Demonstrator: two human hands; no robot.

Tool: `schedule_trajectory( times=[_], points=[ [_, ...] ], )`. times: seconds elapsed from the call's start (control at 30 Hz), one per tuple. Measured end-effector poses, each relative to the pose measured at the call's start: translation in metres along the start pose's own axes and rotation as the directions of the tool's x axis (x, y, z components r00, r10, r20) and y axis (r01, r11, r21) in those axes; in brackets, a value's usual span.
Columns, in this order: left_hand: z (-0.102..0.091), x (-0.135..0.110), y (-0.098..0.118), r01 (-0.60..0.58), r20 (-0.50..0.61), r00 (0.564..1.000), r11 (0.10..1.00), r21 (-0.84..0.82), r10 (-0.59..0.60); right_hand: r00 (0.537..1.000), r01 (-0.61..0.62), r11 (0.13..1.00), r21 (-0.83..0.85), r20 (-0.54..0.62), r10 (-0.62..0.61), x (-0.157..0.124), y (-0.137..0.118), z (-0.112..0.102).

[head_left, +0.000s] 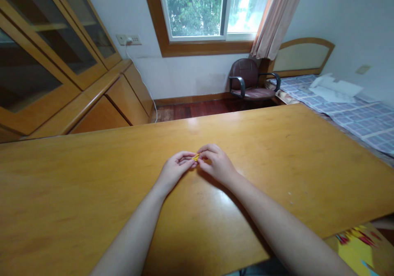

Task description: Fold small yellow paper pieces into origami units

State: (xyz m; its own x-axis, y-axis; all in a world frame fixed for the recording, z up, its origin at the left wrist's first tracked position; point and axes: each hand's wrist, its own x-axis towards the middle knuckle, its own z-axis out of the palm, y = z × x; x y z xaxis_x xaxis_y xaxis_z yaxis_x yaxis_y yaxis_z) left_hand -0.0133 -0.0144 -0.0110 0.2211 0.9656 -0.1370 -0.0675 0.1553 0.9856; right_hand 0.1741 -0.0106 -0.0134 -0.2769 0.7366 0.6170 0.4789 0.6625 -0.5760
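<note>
Between my two hands, above the middle of the wooden table (92, 177), is a small yellow piece (196, 157) that looks like folded paper. My left hand (177, 167) pinches its left side between thumb and fingers. On the other side, the thumb and fingertips of my right hand (217, 163) close on its right end. The fingertips of both hands nearly meet and cover much of the piece, so its full shape is hidden.
Yellow paper (355, 253) and small red and yellow bits lie below the table's right front corner. Beyond the far edge stand a brown armchair (246, 77) and a bed (353, 107). A wooden cabinet (92, 99) lines the left wall.
</note>
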Motion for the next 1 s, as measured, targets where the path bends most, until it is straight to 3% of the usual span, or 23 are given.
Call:
schedule_trajectory(
  times=[1.0],
  points=[
    [0.0013, -0.0013, 0.0035, 0.020, -0.043, 0.999, 1.000, 0.014, -0.019, 0.997, -0.078, 0.995, 0.063, 0.008, 0.078, -0.0023, 0.0051, 0.0012]
  ],
)
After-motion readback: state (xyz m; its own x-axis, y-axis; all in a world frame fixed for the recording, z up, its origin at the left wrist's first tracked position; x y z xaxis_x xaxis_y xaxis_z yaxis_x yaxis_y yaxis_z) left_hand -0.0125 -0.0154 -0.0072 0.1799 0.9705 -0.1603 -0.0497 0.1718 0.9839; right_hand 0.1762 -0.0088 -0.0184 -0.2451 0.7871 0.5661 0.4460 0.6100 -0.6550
